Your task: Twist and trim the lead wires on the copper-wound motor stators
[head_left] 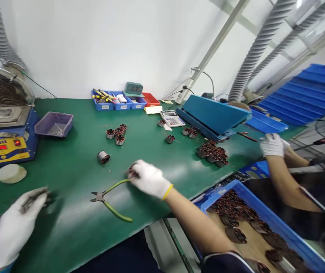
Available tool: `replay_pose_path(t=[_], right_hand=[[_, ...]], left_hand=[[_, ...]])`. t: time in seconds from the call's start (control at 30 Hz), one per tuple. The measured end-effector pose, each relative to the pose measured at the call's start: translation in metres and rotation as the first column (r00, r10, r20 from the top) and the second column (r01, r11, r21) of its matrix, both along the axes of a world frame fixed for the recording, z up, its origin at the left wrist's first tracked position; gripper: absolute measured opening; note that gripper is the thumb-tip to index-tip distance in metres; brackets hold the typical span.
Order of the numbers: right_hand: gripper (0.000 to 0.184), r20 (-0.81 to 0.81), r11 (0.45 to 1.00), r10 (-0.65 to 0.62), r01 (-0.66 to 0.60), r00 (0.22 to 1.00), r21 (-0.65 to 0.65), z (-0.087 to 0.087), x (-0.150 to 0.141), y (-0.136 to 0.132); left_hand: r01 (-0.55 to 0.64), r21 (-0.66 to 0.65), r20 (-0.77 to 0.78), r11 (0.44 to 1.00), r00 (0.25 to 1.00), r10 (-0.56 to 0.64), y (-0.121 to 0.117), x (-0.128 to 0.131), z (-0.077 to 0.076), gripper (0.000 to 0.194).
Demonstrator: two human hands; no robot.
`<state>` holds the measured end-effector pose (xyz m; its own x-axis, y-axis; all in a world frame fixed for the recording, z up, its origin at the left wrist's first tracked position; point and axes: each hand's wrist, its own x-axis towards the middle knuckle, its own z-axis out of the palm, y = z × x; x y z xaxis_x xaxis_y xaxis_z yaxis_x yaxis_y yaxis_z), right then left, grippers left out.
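My right hand (149, 178), in a white glove with a yellow cuff edge, is closed around a small wound motor stator (133, 171) just above the green table. Beside it lie diagonal cutters (100, 196) with green handles, jaws apart; one handle end reaches to my right fingers. My left hand (21, 218), also gloved in white with greyed fingertips, is near the table's left front. Its fingers are pressed together, and I cannot make out what is between them. A single stator (103, 157) rests on its side, and a small group of stators (119, 133) stands behind it.
At left are a solder pot (5, 148), a round whitish pad (11, 173) and a purple tray (54, 124). Rightward are clustered stators (212, 152), a calculator (172, 118), a blue machine (213, 115) and a blue crate (233, 184) of stators. A co-worker's gloved hands (273, 146) are at far right.
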<state>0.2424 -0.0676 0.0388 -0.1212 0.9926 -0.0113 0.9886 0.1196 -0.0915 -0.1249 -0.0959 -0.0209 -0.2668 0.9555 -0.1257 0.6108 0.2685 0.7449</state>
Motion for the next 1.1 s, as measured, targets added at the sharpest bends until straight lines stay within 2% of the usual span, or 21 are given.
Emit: replay_pose_path(t=[0.03, 0.1, 0.17, 0.2, 0.27, 0.33, 0.37, 0.47, 0.53, 0.63, 0.7, 0.77, 0.83, 0.93, 1.03, 1.1], right_hand=[[0.024, 0.026, 0.996, -0.085, 0.085, 0.996, 0.018, 0.002, 0.021, 0.009], [0.027, 0.049, 0.983, -0.178, 0.175, 0.983, 0.062, 0.002, 0.049, 0.026], [0.04, 0.046, 0.963, -0.21, 0.199, 0.977, 0.182, -0.001, 0.052, 0.04], [0.048, 0.028, 0.957, -0.174, 0.162, 0.984, 0.243, -0.004, 0.045, 0.045], [0.057, -0.011, 0.951, 0.012, -0.008, 1.0, 0.308, -0.008, 0.017, 0.052], [0.059, -0.025, 0.947, 0.222, -0.209, 0.975, 0.245, -0.01, -0.02, 0.061], [0.058, -0.015, 0.948, 0.267, -0.26, 0.964, 0.183, -0.01, -0.038, 0.066], [0.041, 0.014, 0.961, 0.277, -0.277, 0.961, 0.016, -0.007, -0.077, 0.08], [0.034, 0.006, 0.955, 0.294, -0.294, 0.956, -0.04, -0.004, -0.093, 0.083], [0.03, -0.034, 0.908, 0.401, -0.402, 0.916, -0.12, 0.0, -0.116, 0.071], [0.027, -0.076, 0.853, 0.487, -0.493, 0.87, -0.173, 0.004, -0.132, 0.057], [0.031, -0.114, 0.81, 0.539, -0.551, 0.835, -0.203, 0.008, -0.142, 0.041], [0.041, -0.146, 0.815, 0.542, -0.56, 0.827, -0.147, 0.011, -0.14, 0.026], [0.057, -0.178, 0.858, 0.5, -0.512, 0.847, -0.025, 0.0, -0.11, 0.006], [0.05, -0.187, 0.848, 0.515, -0.529, 0.836, -0.03, -0.027, -0.064, -0.009], [0.038, -0.15, 0.871, 0.492, -0.488, 0.858, 0.067, -0.043, -0.039, -0.014]], left_hand=[[-0.026, -0.013, 0.03, 1.0, 0.999, 0.026, 0.0, 0.01, 0.01, 0.036], [-0.025, -0.025, 0.091, 0.999, 0.996, 0.027, -0.001, 0.026, 0.025, 0.045], [-0.004, -0.031, 0.114, 1.0, 0.993, 0.007, -0.002, 0.035, 0.031, 0.051], [0.001, -0.03, 0.115, 1.0, 0.993, 0.003, -0.003, 0.038, 0.03, 0.053], [0.005, -0.023, 0.106, 1.0, 0.994, -0.002, -0.005, 0.039, 0.026, 0.055], [0.008, -0.003, 0.096, 1.0, 0.995, -0.007, -0.006, 0.038, 0.02, 0.055], [0.01, 0.012, 0.095, 1.0, 0.995, -0.011, -0.006, 0.037, 0.017, 0.055], [0.021, 0.056, 0.101, 0.998, 0.995, -0.026, -0.006, 0.034, 0.01, 0.057], [0.05, 0.082, 0.085, 0.995, 0.995, -0.057, -0.007, 0.033, 0.008, 0.058], [0.188, 0.134, -0.01, 0.973, 0.982, -0.189, -0.012, 0.035, 0.007, 0.077], [0.32, 0.142, -0.127, 0.937, 0.944, -0.303, -0.015, 0.038, 0.006, 0.1], [0.412, 0.113, -0.248, 0.904, 0.893, -0.376, -0.018, 0.042, 0.005, 0.106], [0.451, 0.094, -0.325, 0.888, 0.857, -0.401, -0.02, 0.045, 0.002, 0.094], [0.48, 0.111, -0.384, 0.87, 0.828, -0.408, -0.021, 0.048, 0.0, 0.078], [0.51, 0.127, -0.414, 0.851, 0.807, -0.422, -0.019, 0.049, -0.001, 0.076], [0.518, 0.144, -0.413, 0.843, 0.806, -0.425, -0.018, 0.05, -0.001, 0.076]])
